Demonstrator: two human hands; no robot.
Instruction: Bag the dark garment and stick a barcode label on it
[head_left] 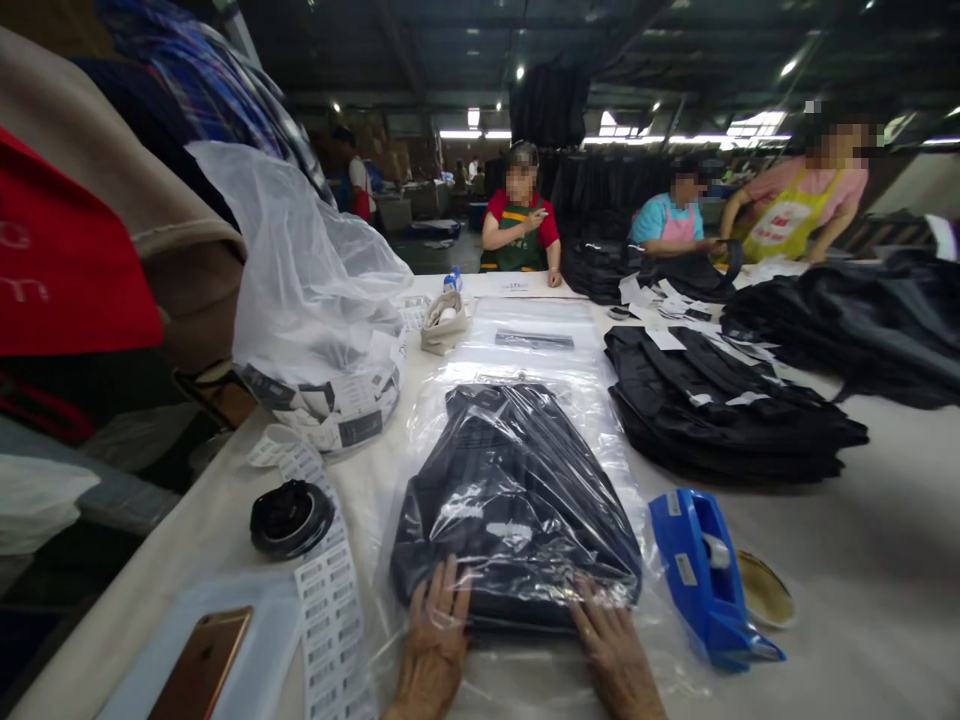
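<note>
A black bag point(517, 500) lies flat inside a clear plastic bag point(431, 420) in front of me. My left hand point(435, 640) rests palm down on the plastic at its lower left corner, fingers stretched out. At the lower right corner my right hand point(611, 640) also lies flat, slightly blurred, with its fingers extended. Neither hand grips anything. More clear plastic bags point(487, 335) are spread beneath and beyond the black bag. A blue tape dispenser point(697, 580) stands just right of my right hand.
Left are a barcode label strip point(330, 620), a black roll point(291, 518), a phone point(202, 660) and a plastic sack of tags point(322, 380). A stack of black bags point(720, 410) lies right, beside a round tape roll point(765, 590). Several people work across the table.
</note>
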